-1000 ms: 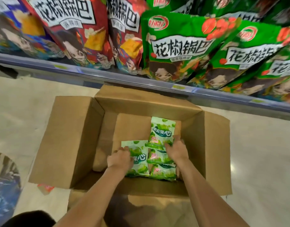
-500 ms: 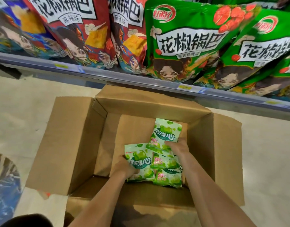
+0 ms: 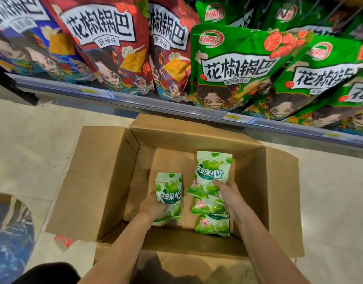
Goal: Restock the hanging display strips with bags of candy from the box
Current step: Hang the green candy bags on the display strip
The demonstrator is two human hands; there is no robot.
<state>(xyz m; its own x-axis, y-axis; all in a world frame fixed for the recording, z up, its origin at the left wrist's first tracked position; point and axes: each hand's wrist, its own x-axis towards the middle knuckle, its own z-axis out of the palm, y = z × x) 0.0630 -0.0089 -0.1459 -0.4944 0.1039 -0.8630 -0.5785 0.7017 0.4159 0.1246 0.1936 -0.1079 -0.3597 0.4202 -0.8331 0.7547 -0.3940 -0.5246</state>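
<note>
Open cardboard box (image 3: 106,181) on beige tile floor (image 3: 43,140); snack shelf (image 3: 176,109) at twelve o'clock. Left hand (image 3: 153,207) fingers grip one candy bag (image 3: 170,193); right hand (image 3: 229,193) fingers grip a candy bag stack (image 3: 211,175).

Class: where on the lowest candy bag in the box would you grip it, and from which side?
Grip the lowest bag by its near bottom edge, coming from above on the near side. It lies flat on the box floor, its top tucked under the bags beneath the right hand, so only that end is free.

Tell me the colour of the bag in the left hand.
Pale green candy bag, green fruit print; head view.
</note>
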